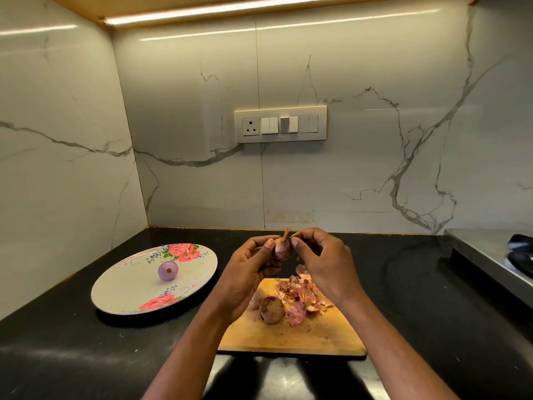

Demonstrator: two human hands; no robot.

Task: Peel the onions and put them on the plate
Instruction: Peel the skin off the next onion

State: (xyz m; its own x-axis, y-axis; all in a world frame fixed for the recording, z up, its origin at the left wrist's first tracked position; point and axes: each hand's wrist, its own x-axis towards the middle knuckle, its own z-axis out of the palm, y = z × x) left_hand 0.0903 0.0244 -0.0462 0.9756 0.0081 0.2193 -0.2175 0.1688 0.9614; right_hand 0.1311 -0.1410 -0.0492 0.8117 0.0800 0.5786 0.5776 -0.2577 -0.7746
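Observation:
My left hand [250, 269] grips a small purple onion [282, 250] held up above the wooden cutting board [291, 336]. My right hand [320, 261] pinches a strip of dry skin at the onion's top. One peeled purple onion [168, 270] lies in the middle of the white plate [129, 295] with red roses, left of the board. On the board sit an unpeeled brown onion [271, 309] and a pile of pink onion skins [300, 295].
The board and plate rest on a black countertop [418, 298] in a corner of marble-patterned walls. A steel stove edge [490, 255] stands at the right. A switch panel [280, 124] is on the back wall.

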